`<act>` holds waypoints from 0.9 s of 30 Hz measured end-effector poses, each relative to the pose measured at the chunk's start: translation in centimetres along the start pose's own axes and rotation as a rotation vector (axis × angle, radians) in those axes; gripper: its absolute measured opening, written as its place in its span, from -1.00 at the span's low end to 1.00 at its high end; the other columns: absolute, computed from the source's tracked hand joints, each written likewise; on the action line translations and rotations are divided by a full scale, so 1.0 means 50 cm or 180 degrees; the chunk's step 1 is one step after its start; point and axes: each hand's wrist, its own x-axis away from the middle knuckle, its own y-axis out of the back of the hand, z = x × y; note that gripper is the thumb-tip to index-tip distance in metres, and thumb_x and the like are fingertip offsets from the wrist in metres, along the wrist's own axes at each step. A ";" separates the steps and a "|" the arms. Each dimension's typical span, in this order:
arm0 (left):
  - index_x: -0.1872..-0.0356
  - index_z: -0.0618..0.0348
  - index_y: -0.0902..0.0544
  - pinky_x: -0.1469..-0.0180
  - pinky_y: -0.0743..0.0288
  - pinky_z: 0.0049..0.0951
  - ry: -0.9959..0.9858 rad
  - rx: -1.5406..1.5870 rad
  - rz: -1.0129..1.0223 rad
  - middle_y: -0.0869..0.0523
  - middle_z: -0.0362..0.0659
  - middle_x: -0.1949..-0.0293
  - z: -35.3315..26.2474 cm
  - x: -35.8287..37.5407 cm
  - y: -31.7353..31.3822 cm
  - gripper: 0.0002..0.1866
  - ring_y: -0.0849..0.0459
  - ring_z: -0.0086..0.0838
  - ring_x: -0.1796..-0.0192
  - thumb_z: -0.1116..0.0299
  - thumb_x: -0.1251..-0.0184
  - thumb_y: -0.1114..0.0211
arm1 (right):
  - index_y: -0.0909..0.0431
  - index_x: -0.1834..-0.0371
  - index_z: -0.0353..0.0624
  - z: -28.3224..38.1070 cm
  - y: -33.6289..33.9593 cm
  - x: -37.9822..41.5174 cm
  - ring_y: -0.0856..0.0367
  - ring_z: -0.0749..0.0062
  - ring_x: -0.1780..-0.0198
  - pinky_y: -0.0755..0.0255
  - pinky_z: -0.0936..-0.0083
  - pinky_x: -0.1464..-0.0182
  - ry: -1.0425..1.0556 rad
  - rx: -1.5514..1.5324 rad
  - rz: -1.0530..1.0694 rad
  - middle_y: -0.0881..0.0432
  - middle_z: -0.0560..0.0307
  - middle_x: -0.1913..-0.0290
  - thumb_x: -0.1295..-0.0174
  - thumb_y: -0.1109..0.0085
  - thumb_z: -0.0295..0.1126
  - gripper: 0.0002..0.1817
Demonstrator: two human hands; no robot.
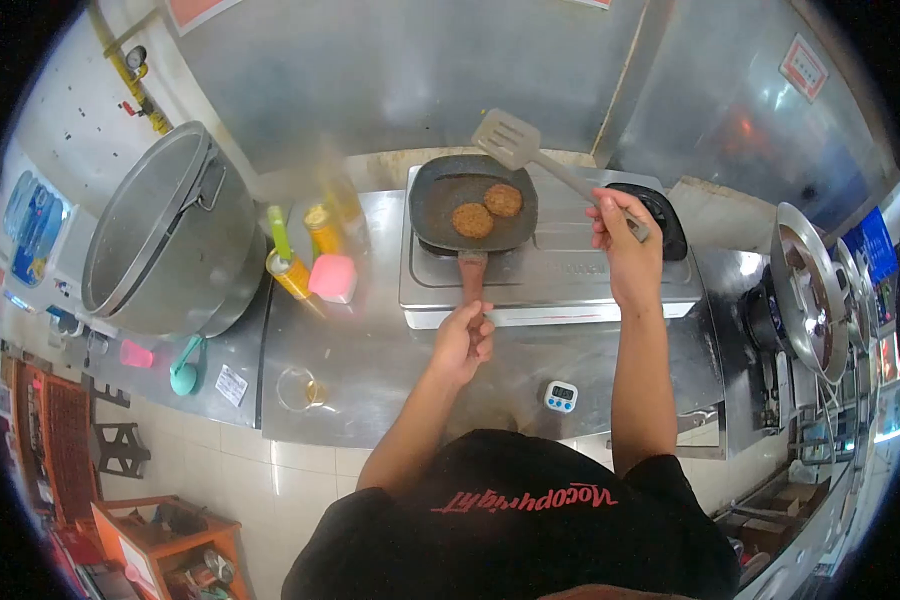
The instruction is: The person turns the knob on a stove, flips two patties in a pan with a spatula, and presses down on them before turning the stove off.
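A dark square pan (432, 192) stands on the left burner of a silver stove (560, 290). Two browned round patties lie in it, one (472, 220) at the centre and the other (503, 200) touching or nearly touching it at the upper right. My left hand (462, 342) is closed round the pan's reddish-brown handle (472, 275). In my right hand (630, 250) is the grip of a grey slotted spatula (510, 140), whose head is raised beyond the pan's upper right edge, apart from the patties.
A large metal pot (170, 240) stands at left. Bottles (290, 272), a pink-lidded container (333, 278) and a glass bowl (298, 388) are left of the stove. A white timer (561, 396) lies in front. A wok (805, 290) is at right.
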 end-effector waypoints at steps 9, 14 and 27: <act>-0.06 0.12 -0.51 0.54 -0.20 -0.46 0.0084 0.0052 -0.0214 -0.49 -0.27 0.47 -0.010 0.010 -0.022 -0.72 -0.35 -0.53 0.59 0.13 -0.63 -0.12 | -0.61 0.03 -0.21 0.002 0.023 0.060 -0.66 0.42 0.02 -0.59 0.40 0.01 -0.0160 -0.0445 0.0188 -0.70 0.09 0.07 -0.55 -0.16 -0.28 -0.79; -0.03 0.11 -0.54 0.54 -0.22 -0.47 0.0190 0.0070 -0.0129 -0.50 -0.28 0.46 0.000 -0.010 0.005 -0.73 -0.35 -0.54 0.58 0.14 -0.64 -0.10 | -0.55 -0.07 -0.19 -0.001 0.037 0.088 -0.65 0.30 -0.12 -0.53 0.32 -0.10 -0.0050 -0.0366 0.0462 -0.72 -0.07 -0.06 -0.61 0.03 -0.16 -0.68; -0.05 0.12 -0.52 0.48 -0.22 -0.46 0.0125 -0.0062 0.0043 -0.51 -0.26 0.42 -0.010 -0.007 0.008 -0.73 -0.38 -0.51 0.54 0.14 -0.62 -0.10 | -0.68 -0.14 -0.21 0.043 0.062 0.119 -0.54 0.59 0.11 -0.47 0.57 0.07 -0.0312 0.0411 0.0294 -0.74 0.11 -0.03 -0.46 0.01 -0.39 -0.66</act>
